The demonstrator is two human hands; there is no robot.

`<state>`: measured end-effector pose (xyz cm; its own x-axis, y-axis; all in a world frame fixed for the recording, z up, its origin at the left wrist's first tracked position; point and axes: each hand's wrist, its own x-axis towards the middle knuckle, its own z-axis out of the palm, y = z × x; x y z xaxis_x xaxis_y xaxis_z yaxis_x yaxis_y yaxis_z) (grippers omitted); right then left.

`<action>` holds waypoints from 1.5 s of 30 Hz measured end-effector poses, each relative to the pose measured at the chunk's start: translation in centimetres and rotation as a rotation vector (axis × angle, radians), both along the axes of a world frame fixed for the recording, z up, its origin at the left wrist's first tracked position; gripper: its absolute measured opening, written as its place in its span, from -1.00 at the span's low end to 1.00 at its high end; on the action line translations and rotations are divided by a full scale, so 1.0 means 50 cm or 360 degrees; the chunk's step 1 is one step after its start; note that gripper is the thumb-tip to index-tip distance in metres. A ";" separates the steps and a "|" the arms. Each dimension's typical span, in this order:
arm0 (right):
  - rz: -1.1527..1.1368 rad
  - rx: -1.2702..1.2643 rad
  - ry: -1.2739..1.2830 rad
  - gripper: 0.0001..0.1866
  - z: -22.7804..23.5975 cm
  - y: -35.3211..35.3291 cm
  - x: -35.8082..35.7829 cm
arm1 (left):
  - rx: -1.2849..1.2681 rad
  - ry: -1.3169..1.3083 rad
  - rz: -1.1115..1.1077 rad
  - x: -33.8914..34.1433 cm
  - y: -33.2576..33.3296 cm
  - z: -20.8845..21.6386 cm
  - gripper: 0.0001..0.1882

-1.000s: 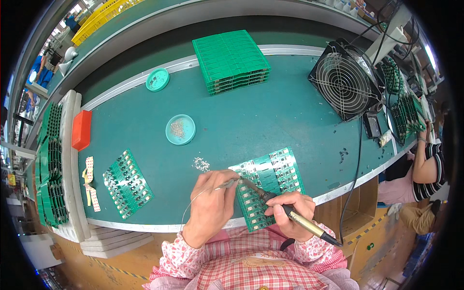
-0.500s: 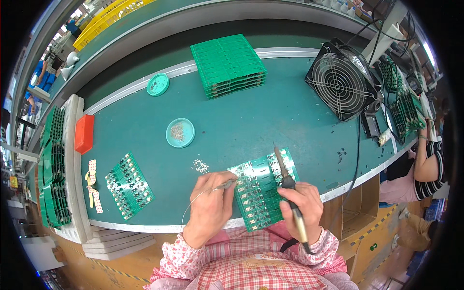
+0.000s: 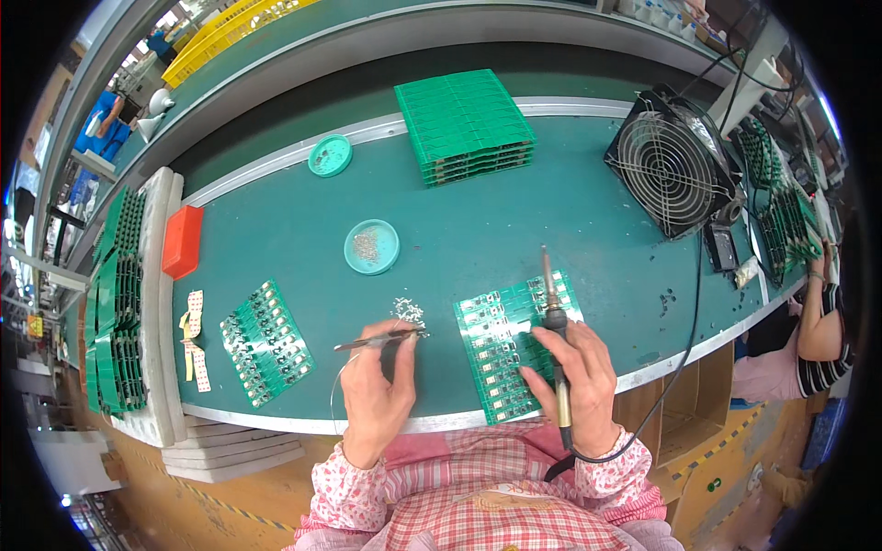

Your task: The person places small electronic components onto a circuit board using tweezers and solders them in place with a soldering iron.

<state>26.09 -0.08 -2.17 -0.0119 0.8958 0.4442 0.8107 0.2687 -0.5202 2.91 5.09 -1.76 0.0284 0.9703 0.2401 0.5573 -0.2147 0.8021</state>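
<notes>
Metal tweezers (image 3: 369,342) are gripped in my left hand (image 3: 375,395), their tips at a small pile of white components (image 3: 406,309) on the bench. A thin wire (image 3: 333,395), perhaps solder, loops down beside that hand. My right hand (image 3: 590,386) is closed around a soldering iron (image 3: 556,320), its tip pointing away from me above a green circuit board (image 3: 491,354). My right fingers hide part of this board, which carries rows of small parts. Further left lies a second populated circuit board (image 3: 266,344).
Two turquoise dishes (image 3: 390,241) hold small parts. A stack of green boards (image 3: 464,115) stands at the back, with a black fan (image 3: 666,165) to its right. On the left are a red box (image 3: 183,241), paper strips (image 3: 194,344) and racked boards (image 3: 118,303). Another person (image 3: 813,321) works at right.
My left hand has moved from the board leftward to the white components with the tweezers. The iron has swung more upright in my right hand. The whole view has shifted slightly.
</notes>
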 end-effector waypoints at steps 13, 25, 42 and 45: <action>-0.0065 0.0124 0.0097 -0.52 -0.016 -0.009 0.007 | 0.0187 0.0214 -0.0107 -0.009 -0.004 -0.009 -0.83; -0.0060 0.0148 0.0103 -0.53 -0.019 -0.011 0.010 | 0.0178 0.0240 -0.0115 -0.005 -0.008 -0.012 -0.76; -0.0050 0.0232 0.0173 -0.52 -0.020 -0.014 0.012 | 0.0233 0.0140 -0.0311 0.052 -0.003 0.006 -0.81; -0.0046 0.0247 0.0195 -0.51 -0.020 -0.014 0.014 | 0.0259 0.0204 -0.0367 0.065 0.003 0.002 -0.81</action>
<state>26.77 -0.75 -3.19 0.0755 0.8156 0.5737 0.7523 0.3311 -0.5696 6.14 5.22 -1.68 0.2836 0.8839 0.3718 0.5733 -0.4671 0.6731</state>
